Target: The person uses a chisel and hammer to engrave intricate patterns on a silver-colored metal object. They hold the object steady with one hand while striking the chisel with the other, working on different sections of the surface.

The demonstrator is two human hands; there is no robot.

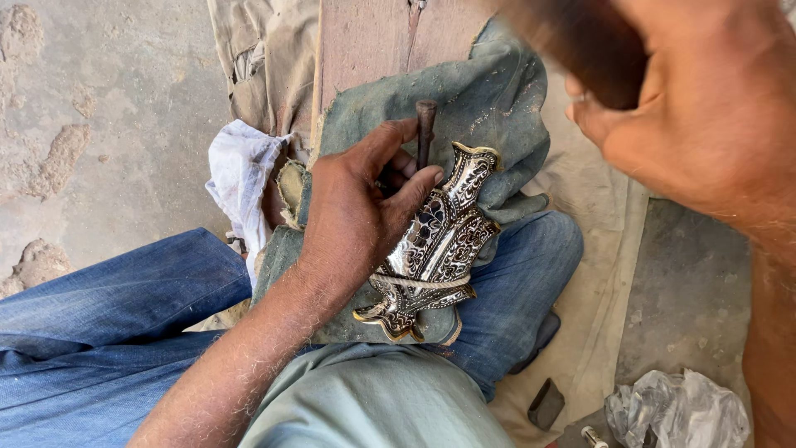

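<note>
From my remote view: both forearms bare, no sleeves reaching the wrists — fine hair visible along the left forearm and at the right wrist. Left hand (pixel 361 207) bare, no glove, nails short. Right hand (pixel 696 108) bare too, partly blurred; something pale sits at one finger — cannot tell whether it is a ring. Legs in blue denim jeans, creased at the knees. A pale grey-green garment covers the torso at the lower edge.
</note>
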